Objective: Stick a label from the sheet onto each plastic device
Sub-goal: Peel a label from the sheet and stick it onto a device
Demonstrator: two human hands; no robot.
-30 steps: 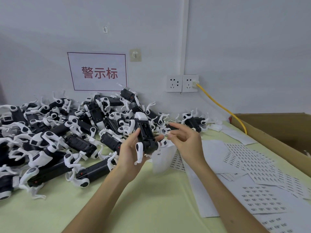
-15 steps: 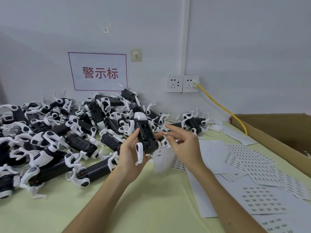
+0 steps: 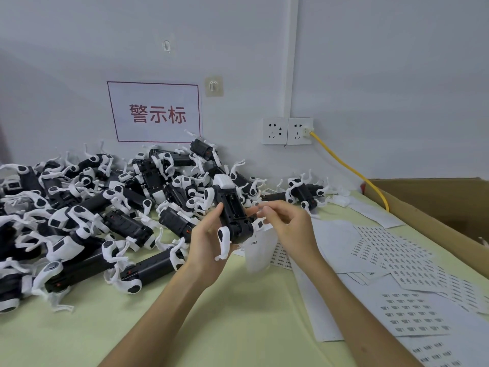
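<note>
Head view: left hand (image 3: 209, 250) grips device (image 3: 232, 210); cardboard box (image 3: 436, 207) interior mostly hidden.

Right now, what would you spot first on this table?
A big jumbled pile of black-and-white plastic devices covers the left side of the table. In the middle, the left hand grips one device, and white label sheets spread out on the right.
</note>
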